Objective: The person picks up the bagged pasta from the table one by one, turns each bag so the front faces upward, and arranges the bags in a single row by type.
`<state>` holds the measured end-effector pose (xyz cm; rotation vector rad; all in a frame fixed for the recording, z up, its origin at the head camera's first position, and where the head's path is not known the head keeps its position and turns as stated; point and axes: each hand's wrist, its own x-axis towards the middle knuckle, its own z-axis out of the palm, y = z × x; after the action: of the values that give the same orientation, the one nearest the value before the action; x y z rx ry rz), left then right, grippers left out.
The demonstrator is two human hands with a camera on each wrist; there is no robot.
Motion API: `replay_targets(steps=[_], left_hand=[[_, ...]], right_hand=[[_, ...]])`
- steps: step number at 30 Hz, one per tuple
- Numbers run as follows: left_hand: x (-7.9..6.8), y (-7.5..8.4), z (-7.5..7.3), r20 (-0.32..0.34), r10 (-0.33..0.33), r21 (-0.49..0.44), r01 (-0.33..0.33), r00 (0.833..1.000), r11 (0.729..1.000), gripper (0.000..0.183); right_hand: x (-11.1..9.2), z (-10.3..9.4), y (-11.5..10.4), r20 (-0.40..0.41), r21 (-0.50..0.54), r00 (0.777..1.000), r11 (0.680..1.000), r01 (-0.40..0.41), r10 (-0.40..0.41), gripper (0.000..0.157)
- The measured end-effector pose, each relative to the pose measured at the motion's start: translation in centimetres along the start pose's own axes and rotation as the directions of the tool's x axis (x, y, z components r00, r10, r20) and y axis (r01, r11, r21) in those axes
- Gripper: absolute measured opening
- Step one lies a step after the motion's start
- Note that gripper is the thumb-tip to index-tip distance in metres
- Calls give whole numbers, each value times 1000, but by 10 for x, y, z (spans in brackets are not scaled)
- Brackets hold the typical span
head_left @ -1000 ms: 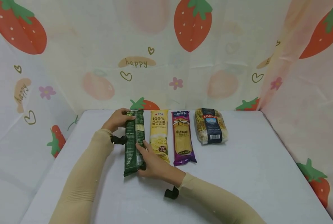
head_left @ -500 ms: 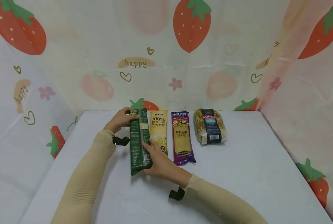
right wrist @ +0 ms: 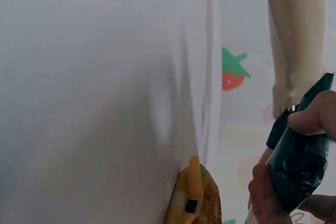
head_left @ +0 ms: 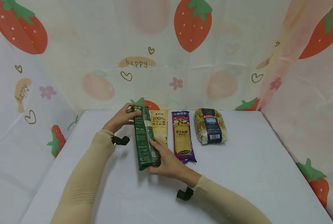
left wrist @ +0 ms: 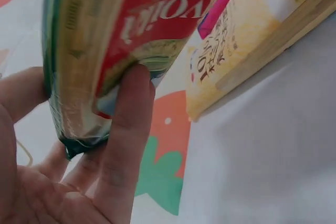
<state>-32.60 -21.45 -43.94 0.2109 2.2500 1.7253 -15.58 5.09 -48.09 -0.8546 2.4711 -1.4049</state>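
Observation:
A long dark green spaghetti packet (head_left: 145,140) is held between both hands, tilted, over the left edge of a yellow pasta packet (head_left: 159,124). My left hand (head_left: 124,116) grips its far end; in the left wrist view the fingers (left wrist: 128,129) and thumb pinch it from both sides, and its red label shows. Its near end is gripped by my right hand (head_left: 167,160), thumb on top and fingers below, as the right wrist view shows on the green wrapper (right wrist: 299,166). The right hand hides the yellow packet's lower part.
Right of the yellow packet lies a purple-ended spaghetti packet (head_left: 182,137), then a bag of Agnesi pasta (head_left: 210,126). All are on a white-covered table (head_left: 239,180). A strawberry-printed curtain (head_left: 160,74) stands behind and at both sides.
Both hands have carried the green spaghetti packet to the right and up from the table. It now tilts more and covers part of the yellow packet.

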Motion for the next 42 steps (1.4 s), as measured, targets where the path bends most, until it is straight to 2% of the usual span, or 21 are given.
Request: replay_targets(steps=[3,7,10,16,19,25,29,33,36,39,42], left_hand=[[1,-1,2,-10,-31,-46,31,999,998,73],[4,-3,4,-14,-59,-173,56,998,983,66],[5,-7,6,10,-27,-233,29,1000,972,65],[5,-19,8,79,83,-166,-69,993,984,67],[4,-24,9,84,130,-150,-117,988,982,67],[4,-29,10,65,140,-131,-130,988,983,57],[1,-30,10,79,118,-141,-106,990,984,60],[-3,-31,12,117,81,-194,-57,990,979,65],[-5,-30,12,143,63,-219,-30,988,975,61],[-6,-29,14,152,52,-254,-12,987,967,56],[-7,-29,15,131,47,-298,-6,990,955,55]], right_hand=[[-3,-3,2,-13,50,1000,999,14,-13,105],[-6,-5,4,-28,143,999,989,24,-21,104],[-8,-6,4,-34,224,999,974,28,-21,103],[-11,-11,5,-45,368,998,929,46,-31,98],[-12,-14,5,-38,440,998,896,58,-46,97],[-11,-17,6,-44,584,996,807,89,-79,93],[-11,-19,6,-75,626,994,772,110,-80,90],[-13,-19,5,-92,648,993,752,119,-78,91],[-13,-19,6,-99,657,993,745,114,-65,89],[-13,-19,7,-116,644,992,757,110,-45,86],[-12,-20,8,-119,625,992,774,99,-31,82]])
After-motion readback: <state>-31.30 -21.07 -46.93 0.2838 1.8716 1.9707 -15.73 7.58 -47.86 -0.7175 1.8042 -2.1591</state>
